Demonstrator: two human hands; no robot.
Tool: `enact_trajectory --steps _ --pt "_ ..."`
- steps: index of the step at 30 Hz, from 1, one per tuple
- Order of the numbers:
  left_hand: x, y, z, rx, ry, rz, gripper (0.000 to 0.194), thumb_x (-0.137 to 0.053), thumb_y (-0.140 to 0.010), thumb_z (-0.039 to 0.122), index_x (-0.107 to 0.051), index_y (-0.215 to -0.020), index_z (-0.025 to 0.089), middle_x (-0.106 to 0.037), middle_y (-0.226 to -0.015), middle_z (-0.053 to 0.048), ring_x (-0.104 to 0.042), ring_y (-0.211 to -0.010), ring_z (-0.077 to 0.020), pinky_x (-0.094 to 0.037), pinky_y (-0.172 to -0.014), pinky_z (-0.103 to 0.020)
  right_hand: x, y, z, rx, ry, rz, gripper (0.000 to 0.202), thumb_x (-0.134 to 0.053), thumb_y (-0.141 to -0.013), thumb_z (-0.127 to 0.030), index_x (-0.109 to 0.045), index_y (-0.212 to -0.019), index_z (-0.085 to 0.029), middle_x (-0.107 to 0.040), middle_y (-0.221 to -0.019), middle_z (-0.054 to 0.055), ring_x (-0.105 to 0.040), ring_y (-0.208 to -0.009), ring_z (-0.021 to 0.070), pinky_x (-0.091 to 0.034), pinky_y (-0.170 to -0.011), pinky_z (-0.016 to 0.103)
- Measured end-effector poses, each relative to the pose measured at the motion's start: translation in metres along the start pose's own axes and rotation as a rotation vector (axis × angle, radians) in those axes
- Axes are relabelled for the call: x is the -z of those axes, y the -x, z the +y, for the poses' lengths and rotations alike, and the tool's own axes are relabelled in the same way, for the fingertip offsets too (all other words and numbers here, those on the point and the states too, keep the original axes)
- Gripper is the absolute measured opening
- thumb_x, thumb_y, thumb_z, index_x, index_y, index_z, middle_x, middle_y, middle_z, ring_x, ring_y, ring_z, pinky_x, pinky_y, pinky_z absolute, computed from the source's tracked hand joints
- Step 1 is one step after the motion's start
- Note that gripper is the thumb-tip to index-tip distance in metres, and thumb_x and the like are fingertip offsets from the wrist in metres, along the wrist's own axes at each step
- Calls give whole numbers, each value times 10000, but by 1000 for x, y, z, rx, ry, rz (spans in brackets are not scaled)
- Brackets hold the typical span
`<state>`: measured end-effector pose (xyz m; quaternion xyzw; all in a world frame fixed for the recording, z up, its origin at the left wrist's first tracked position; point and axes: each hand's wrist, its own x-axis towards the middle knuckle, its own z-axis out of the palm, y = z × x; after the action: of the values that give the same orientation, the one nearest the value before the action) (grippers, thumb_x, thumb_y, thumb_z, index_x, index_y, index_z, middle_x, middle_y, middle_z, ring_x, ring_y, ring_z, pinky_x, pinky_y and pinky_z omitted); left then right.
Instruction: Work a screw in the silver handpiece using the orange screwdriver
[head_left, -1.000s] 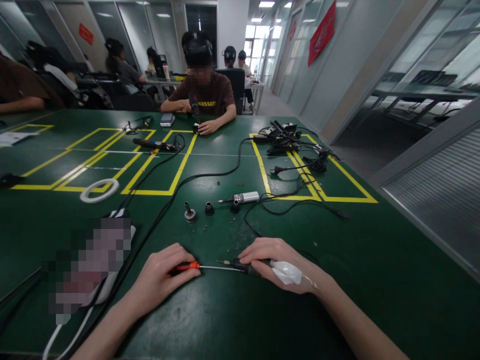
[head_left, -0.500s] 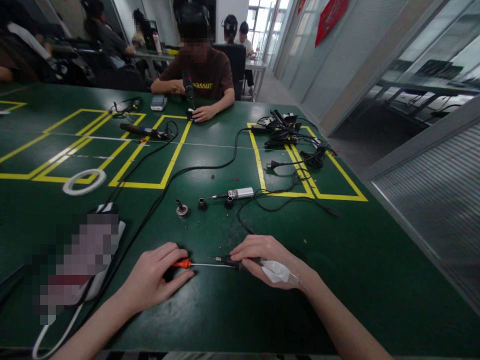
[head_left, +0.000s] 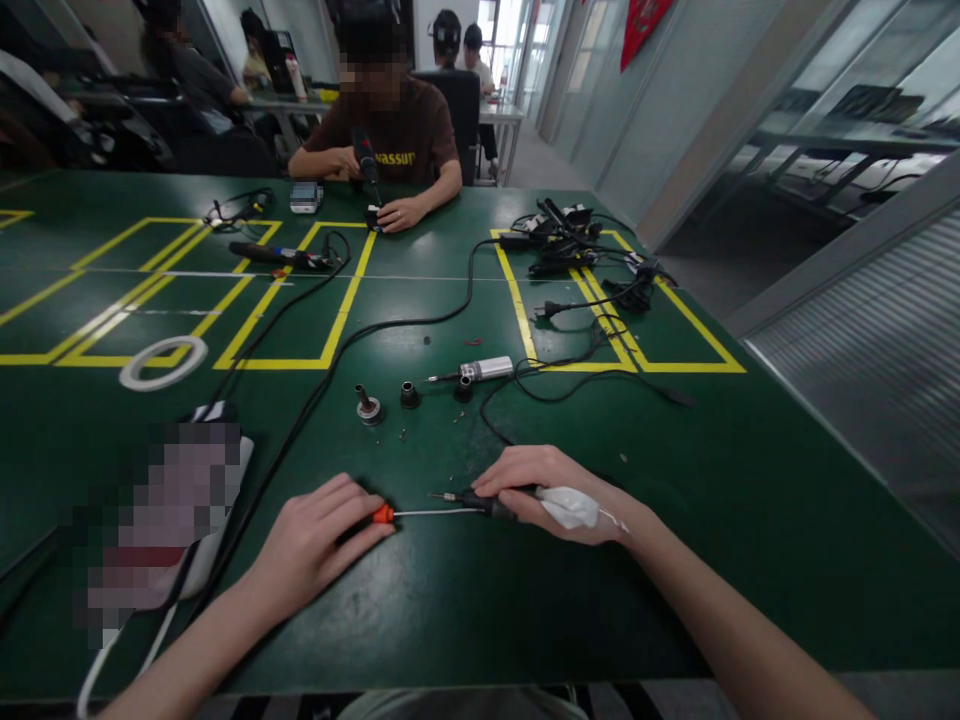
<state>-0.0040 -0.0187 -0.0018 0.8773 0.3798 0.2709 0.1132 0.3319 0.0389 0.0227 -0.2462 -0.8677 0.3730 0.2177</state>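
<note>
A: L hand (head_left: 322, 528) — what's it doing?
B: Grasping the orange handle of a screwdriver (head_left: 384, 513) low over the green table (head_left: 420, 620), shaft pointing R.
A: And the R hand (head_left: 551, 488)?
B: Fingers closed on a black-handled tool (head_left: 480, 502), metal tip pointing L. Screwdriver shaft runs up to it; can't tell if they touch. White dressing (head_left: 571, 507) nr the wrist.
A: What's beyond the hands?
B: Metal nozzle w/ a round base (head_left: 368, 408), 2 black fittings (head_left: 409, 396), a silver pen-shaped tool (head_left: 487, 369) just behind the R one, plus some tiny screws (head_left: 403, 435).
A: Far side?
B: Co-worker (head_left: 390, 140) w/ a dark power tool (head_left: 365, 160) — pile of black cables (head_left: 559, 245) off to the R.
</note>
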Motion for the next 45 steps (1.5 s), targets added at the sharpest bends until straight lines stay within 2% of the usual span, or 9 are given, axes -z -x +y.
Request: enact_trajectory --steps 9,15,19,25,32,39,42,45 --pt "-3 -1 -1 -23 -79 43 336 -494 -1126 394 -731 -1011 185 -712 -853 -34 -686 -707 -143 -505 -617 -212 0 0 4 31 11 -7 249 -560 -1033 -201 -796 -1104 -167 -831 -1124 110 -782 -1023 210 -569 -971 352" --pt "-4 -2 7 39 -56 55 169 -617 -1029 335 -664 -1081 181 -681 -865 -28 -670 -691 -157 -501 -609 -235 1 0 6 63 -5 -47 259 -539 -1056 -219 -787 -1110 -164 -828 -1118 122 -775 -1024 213 -573 -960 363" --pt "-3 -2 8 39 -4 35 73 -604 -1025 248 -612 -980 191 -658 -817 -12 -645 -676 -148 -484 -602 -226 0 1 8 74 1 -32 249 -550 -1046 -211 -787 -1110 -167 -829 -1109 113 -774 -1006 211 -571 -933 352" --pt "3 -1 4 -39 -44 55 170 -579 -1084 299 -684 -1017 184 -723 -865 -44 -671 -747 -163 -523 -647 -233 -1 2 8 69 15 -21 233 -568 -1033 -193 -789 -1105 -172 -830 -1108 109 -776 -1004 213 -564 -933 351" --pt "2 -2 2 1 -44 49 310 -527 -1115 386 -749 -1035 185 -734 -890 -47 -720 -726 -138 -555 -647 -201 -1 2 7 61 36 -29 231 -586 -1012 -169 -788 -1124 -164 -827 -1136 111 -771 -1025 213 -570 -934 345" --pt "2 -2 5 67 30 60 168 -684 -1004 340 -680 -1060 182 -719 -894 -33 -721 -734 -152 -562 -671 -219 -1 0 6 45 40 -41 243 -584 -1014 -179 -795 -1133 -169 -826 -1152 103 -766 -1029 210 -570 -949 349" --pt "1 -2 3 55 54 59 114 -655 -1025 298 -661 -988 190 -704 -864 -21 -705 -727 -142 -553 -666 -210 0 0 4 56 43 -41 243 -579 -1016 -179 -794 -1130 -164 -825 -1149 111 -765 -1025 211 -568 -951 349" --pt "2 -4 2 20 45 70 143 -630 -1053 308 -682 -990 192 -709 -881 -30 -704 -747 -142 -558 -678 -207 0 1 4 45 51 -39 240 -582 -1011 -176 -792 -1124 -164 -828 -1141 108 -767 -1009 212 -570 -932 348"
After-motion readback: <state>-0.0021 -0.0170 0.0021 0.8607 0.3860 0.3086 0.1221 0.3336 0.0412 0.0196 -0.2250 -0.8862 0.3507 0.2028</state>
